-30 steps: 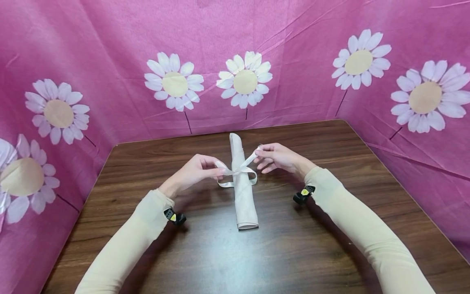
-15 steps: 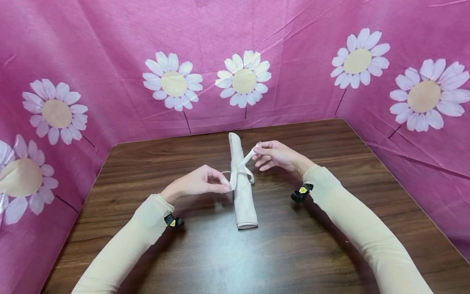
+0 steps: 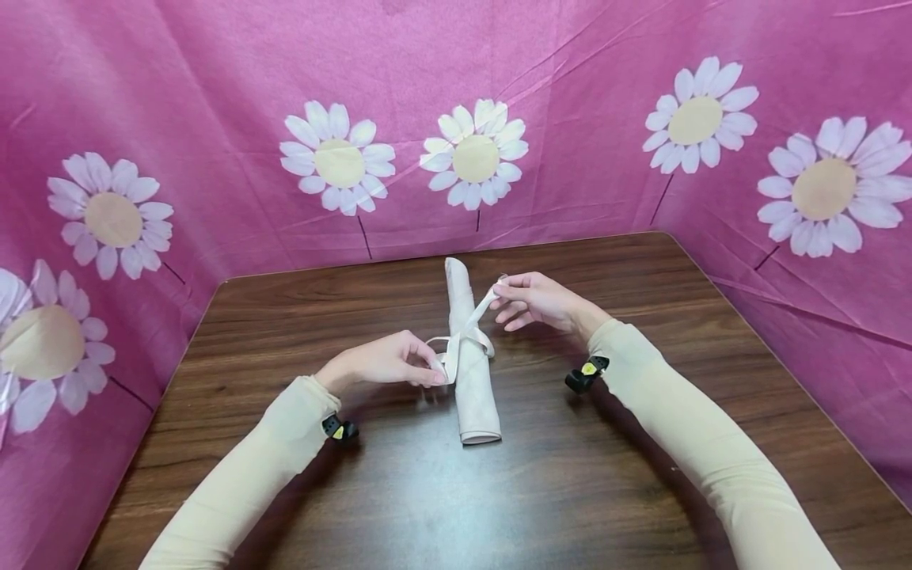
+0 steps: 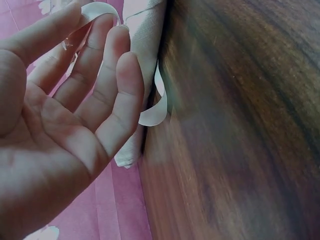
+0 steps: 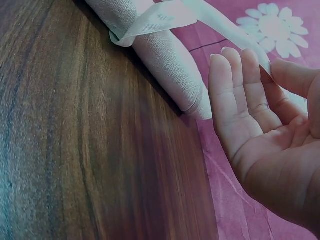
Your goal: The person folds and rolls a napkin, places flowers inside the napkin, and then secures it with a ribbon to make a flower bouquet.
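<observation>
A rolled off-white cloth (image 3: 476, 396) lies lengthwise on the table, with a white ribbon (image 3: 473, 339) crossed over its middle. On the roll's left side my left hand (image 3: 385, 360) pinches one end of the ribbon between thumb and fingertips, low over the wood. To the right, my right hand (image 3: 545, 302) pinches the other end and holds it raised, taut toward the crossing. A loose ribbon loop (image 4: 156, 110) hangs beside the roll in the left wrist view. In the right wrist view the ribbon (image 5: 225, 25) runs from the cloth roll (image 5: 167, 60) up to the thumb.
The dark wooden table (image 3: 342, 507) reaches back to a pink curtain (image 3: 399, 47) printed with white daisies, which also hangs along both sides. Black wrist cameras (image 3: 586, 376) are strapped over the cream sleeves (image 3: 684, 412).
My left hand has come down and nearer along the roll's left side, drawing its ribbon end with it; the loop on the left has shifted. My right hand has hardly moved.
</observation>
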A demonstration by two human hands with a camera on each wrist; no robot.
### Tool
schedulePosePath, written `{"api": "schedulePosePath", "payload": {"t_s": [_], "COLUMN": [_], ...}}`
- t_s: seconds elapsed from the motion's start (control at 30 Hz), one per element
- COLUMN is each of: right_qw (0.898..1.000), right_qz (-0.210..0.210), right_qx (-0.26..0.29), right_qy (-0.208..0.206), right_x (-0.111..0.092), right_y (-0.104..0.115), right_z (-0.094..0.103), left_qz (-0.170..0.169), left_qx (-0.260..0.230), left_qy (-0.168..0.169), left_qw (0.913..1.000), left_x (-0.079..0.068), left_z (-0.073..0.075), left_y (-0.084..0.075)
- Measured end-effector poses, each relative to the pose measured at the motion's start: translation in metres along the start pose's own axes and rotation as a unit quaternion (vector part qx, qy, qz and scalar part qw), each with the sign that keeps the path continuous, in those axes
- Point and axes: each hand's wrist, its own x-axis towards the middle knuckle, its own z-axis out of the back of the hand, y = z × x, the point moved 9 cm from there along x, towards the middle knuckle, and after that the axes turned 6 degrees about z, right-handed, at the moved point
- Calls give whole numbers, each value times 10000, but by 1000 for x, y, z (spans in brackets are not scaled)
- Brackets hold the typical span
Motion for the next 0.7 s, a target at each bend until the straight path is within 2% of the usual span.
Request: {"api": "schedulePosePath", "payload": {"t_s": [0.37,0.7], "right_qw": [10000,9999], "right_qz": [-24,-61], "right_qx": [-43,-82], "right_qy": [-19,-37], "right_x": [1,2], "right_y": [-5,-8], "right_z": [3,3], "left_qz": [389,865], "left_qx": [479,497], "left_qy": [582,539], "left_qw": [9964,9936], "left_x": [-1,0], "left_z": [-15,-16], "left_y": [12,24]}}
